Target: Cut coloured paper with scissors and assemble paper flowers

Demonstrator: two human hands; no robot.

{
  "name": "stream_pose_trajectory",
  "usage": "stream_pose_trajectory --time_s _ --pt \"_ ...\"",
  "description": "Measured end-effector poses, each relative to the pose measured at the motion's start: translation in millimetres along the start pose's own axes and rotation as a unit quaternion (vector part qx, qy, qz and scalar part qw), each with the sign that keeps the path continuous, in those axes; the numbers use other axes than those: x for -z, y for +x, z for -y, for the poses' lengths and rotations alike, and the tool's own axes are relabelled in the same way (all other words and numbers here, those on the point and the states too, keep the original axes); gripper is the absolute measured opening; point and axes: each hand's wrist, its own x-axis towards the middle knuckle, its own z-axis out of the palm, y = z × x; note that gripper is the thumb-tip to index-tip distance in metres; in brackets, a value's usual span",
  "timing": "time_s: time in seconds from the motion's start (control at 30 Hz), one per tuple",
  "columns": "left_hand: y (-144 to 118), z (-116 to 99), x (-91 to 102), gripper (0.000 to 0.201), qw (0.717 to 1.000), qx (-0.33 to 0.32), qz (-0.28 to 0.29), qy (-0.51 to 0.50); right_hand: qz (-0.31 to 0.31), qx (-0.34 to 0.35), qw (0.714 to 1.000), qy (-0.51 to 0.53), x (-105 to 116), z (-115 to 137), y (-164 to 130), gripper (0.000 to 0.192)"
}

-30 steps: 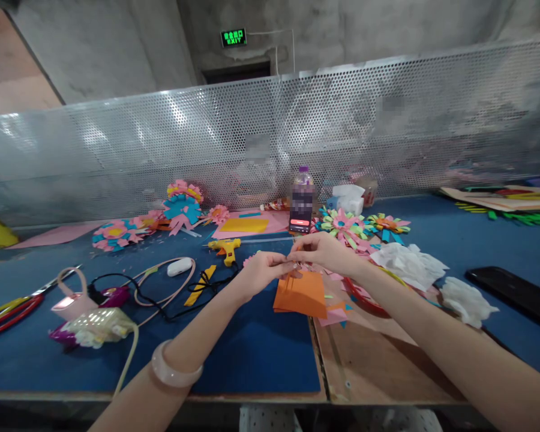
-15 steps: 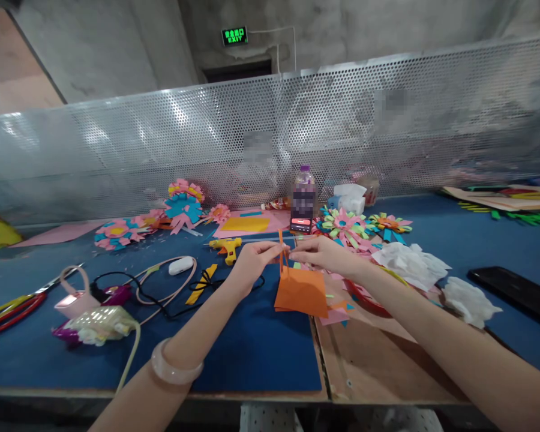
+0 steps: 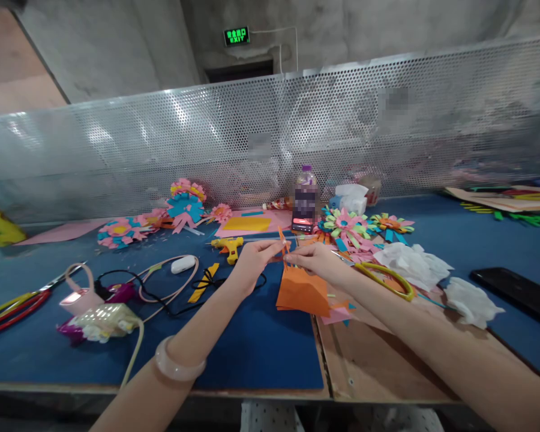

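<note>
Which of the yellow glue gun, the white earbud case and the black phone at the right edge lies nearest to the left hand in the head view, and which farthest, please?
From the left hand:
1. Yellow glue gun, just to its left, slightly behind.
2. White earbud case, further left, among the cables.
3. Black phone, far across on the right, beyond the right hand.

Both forearms are bare, with no sleeves in view. The left wrist wears one smooth, thick, pale pink bangle point(image 3: 180, 363). The right wrist wears nothing.

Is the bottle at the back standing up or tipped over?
Upright: the bottle stands on the table with its purple cap on top.
</note>
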Motion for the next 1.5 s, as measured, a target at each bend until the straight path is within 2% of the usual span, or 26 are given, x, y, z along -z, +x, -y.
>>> stream_pose_trajectory --time_s 0.17,0.33,0.67,0.87,1.07,1.3,1.5 --pt "0 -1 -0.1 0.031 1.000 -0.003 -0.006 0.014 -0.012 0.002 1.000 -0.002 -3 7 -1 0.044" --pt "0 1 -0.2 0.036 0.998 -0.003 -0.017 0.059 -0.010 0.015 0.998 -0.062 -5 15 -3 0.042" --pt "-1 0 -0.1 0.038 0.995 -0.015 -0.010 0.100 -0.017 0.037 0.995 -0.094 -7 10 -2 0.043" --pt "-3 -4 -3.4 0.030 0.994 -0.015 -0.015 0.110 -0.019 0.028 0.997 -0.075 -10 12 -4 0.043" --pt "-5 -6 -5.5 0.027 0.993 -0.018 -0.024 0.110 -0.005 0.032 0.999 -0.014 -14 11 -5 0.038" --pt "-3 1 -1.8 0.035 0.996 -0.018 -0.018 0.087 0.006 -0.001 0.998 0.063 -20 1 -2 0.039" --pt "-3 2 -1.8 0.038 0.997 -0.024 -0.033 0.071 0.020 -0.031 0.997 0.061 -20 4 -3 0.036"
